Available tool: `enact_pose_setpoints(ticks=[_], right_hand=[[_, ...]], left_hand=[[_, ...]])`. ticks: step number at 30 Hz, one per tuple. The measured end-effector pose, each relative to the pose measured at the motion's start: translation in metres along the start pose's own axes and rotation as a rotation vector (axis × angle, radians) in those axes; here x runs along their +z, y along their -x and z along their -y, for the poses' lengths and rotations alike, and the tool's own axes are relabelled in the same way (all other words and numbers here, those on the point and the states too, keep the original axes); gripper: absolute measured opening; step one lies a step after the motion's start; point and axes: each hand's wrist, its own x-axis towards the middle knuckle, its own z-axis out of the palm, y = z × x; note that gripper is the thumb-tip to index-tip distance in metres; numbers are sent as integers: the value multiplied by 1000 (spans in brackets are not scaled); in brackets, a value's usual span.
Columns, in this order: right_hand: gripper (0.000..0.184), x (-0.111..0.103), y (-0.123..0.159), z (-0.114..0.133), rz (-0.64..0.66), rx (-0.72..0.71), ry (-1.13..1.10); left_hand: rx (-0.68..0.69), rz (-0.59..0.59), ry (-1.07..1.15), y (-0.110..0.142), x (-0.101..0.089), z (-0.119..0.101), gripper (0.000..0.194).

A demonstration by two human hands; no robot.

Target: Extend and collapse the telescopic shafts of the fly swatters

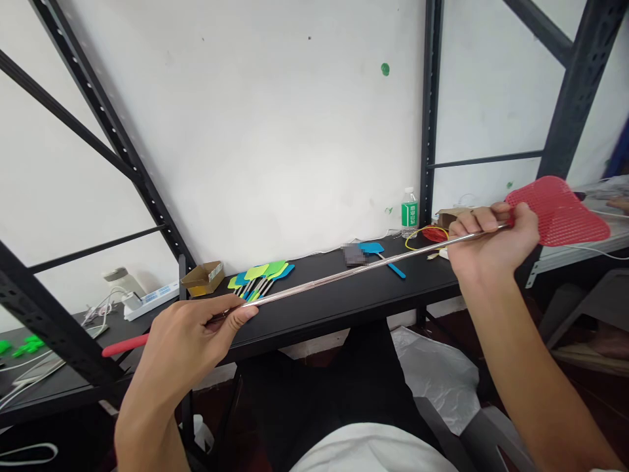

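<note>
Left grip [187, 341] clamped round steel swatter shaft [354, 271], right grip [491, 246] shut just under red mesh head [557, 211], black table [334, 314] behind

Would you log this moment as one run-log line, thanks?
red fly swatter | left hand grips metal shaft | right hand grips it

Plain white top [373, 452] w/ blk trousers [334, 387] below, both forearms [545, 387] bare.

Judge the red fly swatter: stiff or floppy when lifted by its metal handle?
The metal handle is probably stiff: it runs straight between the left hand and right hand with no visible sag. The red mesh head likely flexes and weighs little. The thin round handle may roll in the fingers.
</note>
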Motion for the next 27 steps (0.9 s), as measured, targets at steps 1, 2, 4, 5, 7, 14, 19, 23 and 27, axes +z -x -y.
enact_pose_setpoints(ticks=[1, 2, 4, 5, 7, 14, 19, 23, 27], right_hand=[[36, -1, 0, 0, 0, -2, -1], [35, -1, 0, 0, -1, -4, -2], [34, -2, 0, -1, -3, -4, 1], [34, -2, 0, -2, -3, -3, 6], [33, -2, 1, -2, 0, 4, 15], [37, 3, 6, -5, 4, 38, 17], [38, 2, 6, -6, 0, 42, 24], [35, 0, 6, -7, 8, 37, 37], [34, 0, 7, -10, 24, 32, 51]], left_hand=[[-3, 16, -7, 0, 0, 0, 49], [-7, 27, -16, 0, 0, 0, 50], [-13, 31, -28, 1, 1, 0, 51], [-12, 30, -29, 1, 1, 0, 51], [-9, 27, -28, 1, 1, 0, 50], [-17, 32, -27, 0, 1, -2, 50], [-18, 28, -22, 0, 0, -2, 51], [-12, 28, -33, 0, 1, -2, 50], [-6, 29, -31, 0, 1, -6, 51]])
